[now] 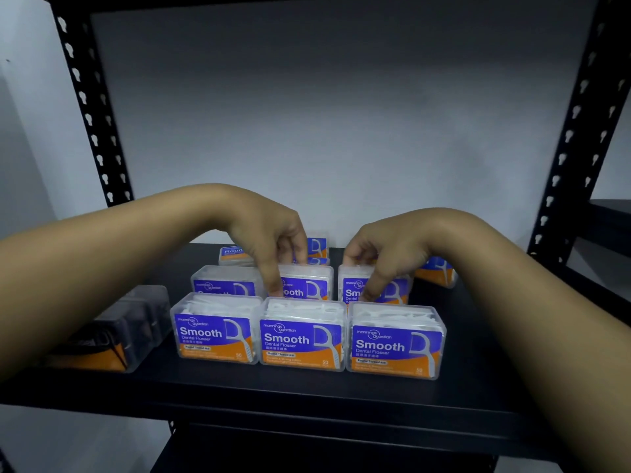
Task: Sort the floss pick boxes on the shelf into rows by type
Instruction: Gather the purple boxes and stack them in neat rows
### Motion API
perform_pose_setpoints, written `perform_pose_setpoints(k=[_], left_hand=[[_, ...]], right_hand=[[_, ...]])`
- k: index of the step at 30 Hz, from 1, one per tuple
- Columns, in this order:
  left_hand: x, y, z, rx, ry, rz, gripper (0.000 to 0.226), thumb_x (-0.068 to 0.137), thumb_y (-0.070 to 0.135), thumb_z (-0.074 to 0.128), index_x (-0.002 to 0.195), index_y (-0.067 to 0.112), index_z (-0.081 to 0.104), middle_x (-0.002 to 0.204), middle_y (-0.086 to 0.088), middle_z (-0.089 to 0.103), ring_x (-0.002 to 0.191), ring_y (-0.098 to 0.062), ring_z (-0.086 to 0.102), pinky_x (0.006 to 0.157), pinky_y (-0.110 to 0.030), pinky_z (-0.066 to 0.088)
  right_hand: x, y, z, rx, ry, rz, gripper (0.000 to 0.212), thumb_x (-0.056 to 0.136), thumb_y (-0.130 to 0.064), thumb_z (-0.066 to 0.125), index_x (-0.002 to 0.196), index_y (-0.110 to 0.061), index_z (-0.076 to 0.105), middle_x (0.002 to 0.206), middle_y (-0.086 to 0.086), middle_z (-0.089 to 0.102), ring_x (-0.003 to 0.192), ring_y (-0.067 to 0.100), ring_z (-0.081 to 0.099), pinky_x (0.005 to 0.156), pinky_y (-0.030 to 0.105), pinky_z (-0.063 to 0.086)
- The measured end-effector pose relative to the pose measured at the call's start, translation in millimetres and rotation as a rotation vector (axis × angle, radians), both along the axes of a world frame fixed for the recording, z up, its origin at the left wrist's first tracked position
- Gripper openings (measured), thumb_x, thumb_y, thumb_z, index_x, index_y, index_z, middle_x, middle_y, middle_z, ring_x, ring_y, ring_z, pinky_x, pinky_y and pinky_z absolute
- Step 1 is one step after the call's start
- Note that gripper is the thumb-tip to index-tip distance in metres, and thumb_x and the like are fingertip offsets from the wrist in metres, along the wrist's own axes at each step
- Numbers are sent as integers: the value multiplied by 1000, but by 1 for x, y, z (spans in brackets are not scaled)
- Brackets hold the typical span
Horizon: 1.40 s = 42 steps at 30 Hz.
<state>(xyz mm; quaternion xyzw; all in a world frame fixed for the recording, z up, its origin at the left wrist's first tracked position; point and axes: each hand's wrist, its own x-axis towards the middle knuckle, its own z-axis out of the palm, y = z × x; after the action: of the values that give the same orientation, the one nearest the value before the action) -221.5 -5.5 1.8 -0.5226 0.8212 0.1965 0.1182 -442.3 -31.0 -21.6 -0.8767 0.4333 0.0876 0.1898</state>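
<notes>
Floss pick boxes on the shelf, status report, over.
Left hand grips middle clear purple-label box. Right hand grips the right one. Front row aligned. Dark boxes stand left.

boxes [302, 336]: purple-orange labels (white picks) | shelf [239, 397]: black

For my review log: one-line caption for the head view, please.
Left hand and right hand grip second-row boxes behind three front boxes on the shelf.

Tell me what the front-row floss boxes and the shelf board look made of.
Front-row floss boxes: clear, slightly frosted plastic, since the white picks show through; the blue-orange labels look like glossy printed film. Shelf board: matte black, probably painted metal or laminate; unclear which.
</notes>
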Motion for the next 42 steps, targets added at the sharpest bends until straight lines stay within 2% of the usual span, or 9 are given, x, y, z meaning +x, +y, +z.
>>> perform_pose_setpoints(k=[6, 11, 20, 23, 25, 30, 35, 37, 42], left_hand=[[26, 7, -4, 21, -38, 44, 49, 76, 14, 87, 121, 23, 71, 111, 11, 77, 94, -1, 72, 90, -34, 62], [42, 12, -11, -26, 21, 96, 39, 80, 16, 85, 117, 20, 73, 108, 11, 78, 94, -5, 75, 90, -36, 62], [56, 14, -26, -132, 228, 140, 43, 76, 17, 88, 117, 19, 73, 107, 9, 79, 97, -13, 75, 90, -40, 62], [59, 15, -29, -130, 282, 159, 43, 77, 17, 87, 117, 19, 73, 106, 10, 79, 97, -12, 76, 91, -42, 62], [59, 15, -30, -117, 305, 166, 42, 77, 16, 87, 117, 18, 73, 105, 10, 80, 98, -13, 76, 92, -44, 61], [54, 15, -30, -95, 329, 147, 38, 80, 10, 84, 116, 14, 73, 111, 2, 79, 101, -17, 76, 94, -47, 60], [48, 15, -33, -33, 379, 142, 35, 83, 7, 81, 116, 9, 72, 115, -7, 78, 107, -25, 74, 97, -51, 57], [47, 16, -32, 12, 390, 136, 39, 82, 13, 83, 119, 10, 71, 120, -8, 76, 113, -28, 72, 100, -53, 55], [40, 30, -19, 74, 443, 164, 54, 84, 53, 74, 124, 15, 71, 124, -4, 74, 115, -24, 69, 89, -35, 60]], right_hand=[[4, -1, -2, 8, -28, 23, 31, 85, -23, 83, 113, -27, 69, 115, -3, 74, 104, 24, 74, 91, 52, 62], [6, -1, -4, 19, -29, 27, 23, 87, -29, 81, 100, -39, 64, 116, -5, 73, 103, 22, 75, 90, 52, 62], [6, 10, 3, 127, -68, -28, 25, 88, -41, 76, 111, -46, 66, 121, -6, 72, 108, 24, 74, 92, 56, 60], [7, 18, 4, 183, -91, -65, 44, 77, -55, 72, 118, -41, 67, 126, -3, 71, 112, 25, 73, 93, 56, 60], [8, 23, 2, 192, -101, -78, 54, 74, -59, 66, 122, -36, 65, 128, -1, 71, 114, 24, 72, 96, 52, 59], [11, 30, -2, 97, -86, -70, 13, 101, -48, 52, 109, -41, 60, 125, -8, 68, 113, 18, 70, 80, 26, 59], [3, 36, 0, 130, -82, -110, 15, 103, -41, 53, 116, -36, 60, 125, -6, 69, 110, 18, 70, 75, 24, 59], [1, 39, 0, 120, -75, -125, 25, 103, -40, 53, 125, -30, 60, 128, -2, 69, 111, 19, 71, 78, 26, 59], [-2, 46, 0, 125, -52, -161, 35, 104, -44, 52, 134, -27, 56, 129, 1, 70, 114, 21, 71, 88, 36, 59]])
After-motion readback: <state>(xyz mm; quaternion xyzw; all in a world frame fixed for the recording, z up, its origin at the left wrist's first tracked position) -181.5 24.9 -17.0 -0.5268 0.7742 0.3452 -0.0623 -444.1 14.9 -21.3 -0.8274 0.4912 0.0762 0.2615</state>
